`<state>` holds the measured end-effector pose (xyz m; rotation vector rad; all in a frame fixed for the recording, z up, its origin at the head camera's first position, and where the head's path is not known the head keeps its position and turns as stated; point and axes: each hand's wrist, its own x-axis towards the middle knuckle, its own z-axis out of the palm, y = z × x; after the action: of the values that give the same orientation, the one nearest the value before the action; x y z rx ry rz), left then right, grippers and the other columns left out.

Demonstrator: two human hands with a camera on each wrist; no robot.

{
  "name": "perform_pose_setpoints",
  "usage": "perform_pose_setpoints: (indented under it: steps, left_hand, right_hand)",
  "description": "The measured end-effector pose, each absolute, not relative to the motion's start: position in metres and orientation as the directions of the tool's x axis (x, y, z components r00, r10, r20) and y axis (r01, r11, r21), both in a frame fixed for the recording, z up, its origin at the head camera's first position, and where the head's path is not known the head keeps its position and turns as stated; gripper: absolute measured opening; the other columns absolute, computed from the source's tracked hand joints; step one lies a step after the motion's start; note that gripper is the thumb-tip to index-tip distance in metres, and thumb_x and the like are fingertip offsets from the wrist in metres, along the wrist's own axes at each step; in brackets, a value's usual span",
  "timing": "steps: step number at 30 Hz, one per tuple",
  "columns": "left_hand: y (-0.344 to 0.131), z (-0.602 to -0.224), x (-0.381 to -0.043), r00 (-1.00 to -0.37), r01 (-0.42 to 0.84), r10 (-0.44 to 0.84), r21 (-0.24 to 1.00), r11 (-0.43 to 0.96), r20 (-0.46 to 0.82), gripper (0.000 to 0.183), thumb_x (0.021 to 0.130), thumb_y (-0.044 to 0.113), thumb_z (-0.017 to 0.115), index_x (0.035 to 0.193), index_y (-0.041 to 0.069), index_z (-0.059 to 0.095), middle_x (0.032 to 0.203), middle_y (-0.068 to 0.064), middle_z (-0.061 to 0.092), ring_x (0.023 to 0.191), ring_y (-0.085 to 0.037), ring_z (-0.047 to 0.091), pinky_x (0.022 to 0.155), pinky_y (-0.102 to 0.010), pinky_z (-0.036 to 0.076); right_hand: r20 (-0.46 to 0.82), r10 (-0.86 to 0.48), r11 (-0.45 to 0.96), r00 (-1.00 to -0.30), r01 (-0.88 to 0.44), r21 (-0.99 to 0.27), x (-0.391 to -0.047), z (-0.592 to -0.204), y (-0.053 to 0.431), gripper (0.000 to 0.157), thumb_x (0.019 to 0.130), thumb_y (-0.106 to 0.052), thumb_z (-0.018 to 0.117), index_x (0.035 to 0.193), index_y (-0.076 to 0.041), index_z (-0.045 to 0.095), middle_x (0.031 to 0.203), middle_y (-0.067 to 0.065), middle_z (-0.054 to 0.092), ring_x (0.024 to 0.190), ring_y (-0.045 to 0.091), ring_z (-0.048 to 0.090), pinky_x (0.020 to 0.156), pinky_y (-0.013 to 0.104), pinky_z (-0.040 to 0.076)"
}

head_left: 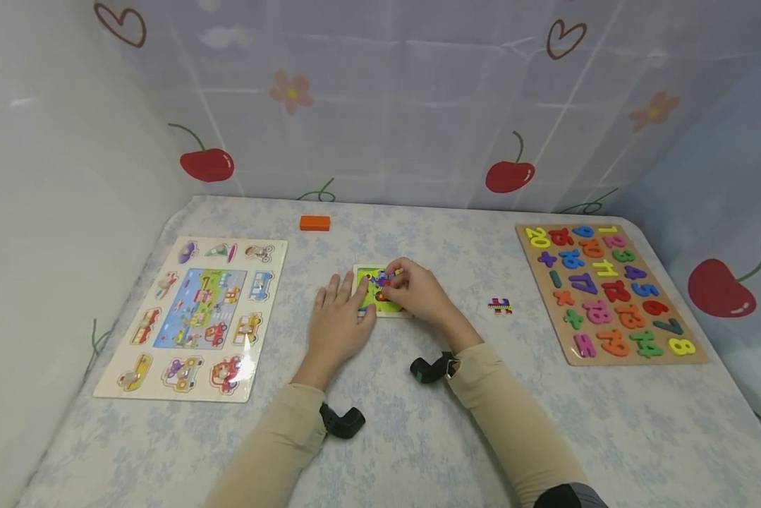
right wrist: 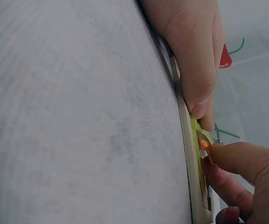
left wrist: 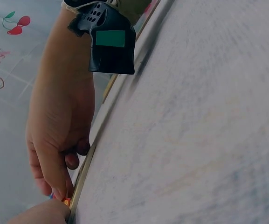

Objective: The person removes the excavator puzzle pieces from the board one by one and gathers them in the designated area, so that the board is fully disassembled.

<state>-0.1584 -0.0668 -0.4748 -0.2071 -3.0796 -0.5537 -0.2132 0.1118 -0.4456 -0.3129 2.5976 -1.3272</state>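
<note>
A small green wooden jigsaw board (head_left: 372, 270) lies on the table before me. My left hand (head_left: 338, 321) rests palm down with fingers extended, its fingertips and thumb on the board's left part. From the right, my right hand (head_left: 423, 293) pinches a small colourful puzzle piece (right wrist: 204, 143) between thumb and fingers, at the board's surface. How far that piece sits in the board I cannot tell, as the fingers cover part of it. A loose purple, red and yellow puzzle piece (head_left: 500, 305) lies on the table to the right of my right hand.
A vehicle picture puzzle board (head_left: 267, 247) lies at the left, and a wooden number board (head_left: 545, 310) at the right. An orange block (head_left: 314, 224) sits near the back edge. Patterned curtains (head_left: 380, 106) stand behind the table.
</note>
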Motion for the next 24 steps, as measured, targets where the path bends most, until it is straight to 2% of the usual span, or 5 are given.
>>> perform_pose_setpoints:
  steps: [5,9,16,24]
  left_hand:
    - [-0.067,-0.475,-0.158,-0.991,0.13,0.127,0.347,0.929,0.032,0.06,0.102,0.054,0.032,0.158,0.03,0.027,0.167,-0.002,0.019,0.156,-0.028,0.009,0.127,-0.049,0.006]
    - [-0.067,-0.476,-0.159,-0.992,0.127,0.126,0.343,0.931,0.026,0.061,0.102,0.054,0.032,0.158,0.031,0.025,0.167,-0.001,0.017,0.156,-0.028,0.008,0.127,-0.049,0.005]
    - [-0.067,-0.476,-0.158,-0.992,0.129,0.124,0.345,0.93,0.035,0.061,0.102,0.054,0.032,0.158,0.031,0.026,0.167,-0.003,0.018,0.156,-0.028,0.008,0.127,-0.049,0.007]
    - [-0.066,-0.474,-0.157,-0.992,0.123,0.121,0.36,0.925,0.028,0.061,0.102,0.053,0.033,0.158,0.031,0.025,0.167,-0.002,0.017,0.156,-0.027,0.007,0.127,-0.049,0.007]
  right_hand:
    - [-0.072,-0.282,0.555,-0.957,-0.101,-0.825,-0.211,-0.444,0.116,0.026,0.094,-0.024,0.068,0.119,-0.022,0.061,0.096,0.001,0.071,0.069,0.018,0.06,0.057,0.029,0.049]
    - [-0.062,-0.283,0.568,-0.957,-0.115,-0.815,-0.209,-0.44,0.124,0.032,0.094,-0.026,0.068,0.126,-0.024,0.062,0.099,0.001,0.071,0.071,0.02,0.059,0.061,0.03,0.05]
    - [-0.08,-0.262,0.603,-0.962,-0.098,-0.792,-0.203,-0.435,0.146,0.031,0.094,-0.025,0.068,0.124,-0.024,0.063,0.097,0.002,0.07,0.078,0.021,0.06,0.069,0.032,0.049]
    - [-0.143,-0.213,0.652,-0.967,-0.031,-0.758,-0.196,-0.428,0.181,0.03,0.094,-0.028,0.068,0.123,-0.023,0.063,0.097,0.005,0.067,0.076,0.022,0.055,0.064,0.031,0.046]
